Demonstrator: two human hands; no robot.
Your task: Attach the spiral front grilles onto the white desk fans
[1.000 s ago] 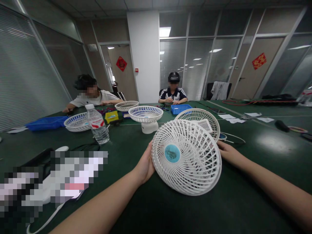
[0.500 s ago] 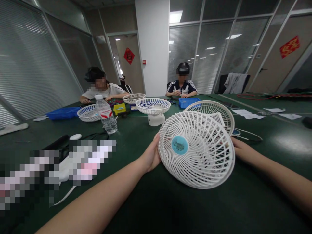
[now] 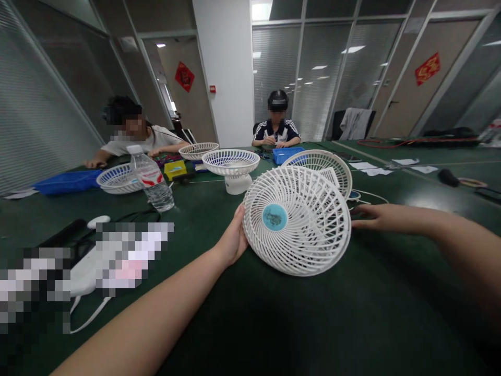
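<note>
A round white fan grille [image 3: 301, 250] with a blue centre disc stands tilted in front of me. My left hand [image 3: 234, 237] grips its left edge, the thumb on the near side and the other fingers partly hidden. At the opposite edge, my right hand [image 3: 371, 215] has its fingers stretched out and apart; whether the fingertips touch the rim I cannot tell. Behind this grille leans another round fan grille [image 3: 341, 169], partly covered by it. Farther back, a fan base [image 3: 238, 184] carries an upturned grille [image 3: 230, 163].
A water bottle [image 3: 152, 183] stands left, beside a grille [image 3: 111, 180] and a blue tray [image 3: 68, 181]. Cables and a white device [image 3: 84, 269] lie at near left. Two people sit across the green table [image 3: 250, 324]. Papers [image 3: 378, 169] lie right.
My right hand has come away from behind the grille's right edge, its fingers now extended. My left hand still grips the grille. The whole view has shifted, with things appearing farther left.
</note>
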